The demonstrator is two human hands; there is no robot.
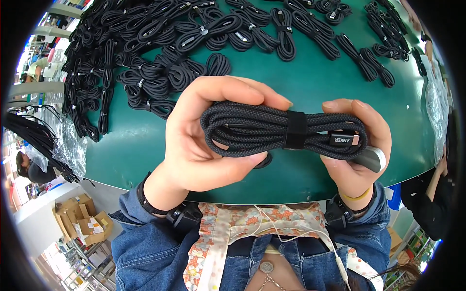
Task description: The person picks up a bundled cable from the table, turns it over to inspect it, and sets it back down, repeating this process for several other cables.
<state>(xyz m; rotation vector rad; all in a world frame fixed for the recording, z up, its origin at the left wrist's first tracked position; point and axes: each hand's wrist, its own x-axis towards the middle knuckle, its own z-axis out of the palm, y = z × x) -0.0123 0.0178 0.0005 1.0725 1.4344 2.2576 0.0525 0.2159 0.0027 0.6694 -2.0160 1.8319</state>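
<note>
Above the green table I hold up a coiled black braided cable (pixel 252 127), lying sideways, bound round its middle by a black strap (pixel 295 130). My left hand (pixel 194 140) is closed round its left end, fingers above and thumb below. The right end sits between the fingers and thumb of my right hand (pixel 364 126). A dark plug with a copper-coloured tip (pixel 343 140) lies in the loops there. Against my right palm rests a smooth grey object with a white end (pixel 373 159); its kind is hidden. Under the coil, a dark thing (pixel 263 161) shows only in part.
Many coiled black cables (pixel 160 72) cover the far and left parts of the green table (pixel 310 87), some in heaps. More coils (pixel 366 60) lie far right. Clear plastic (pixel 437 106) hangs at the right edge. Cardboard boxes (pixel 87 223) stand lower left. Other people are at both sides.
</note>
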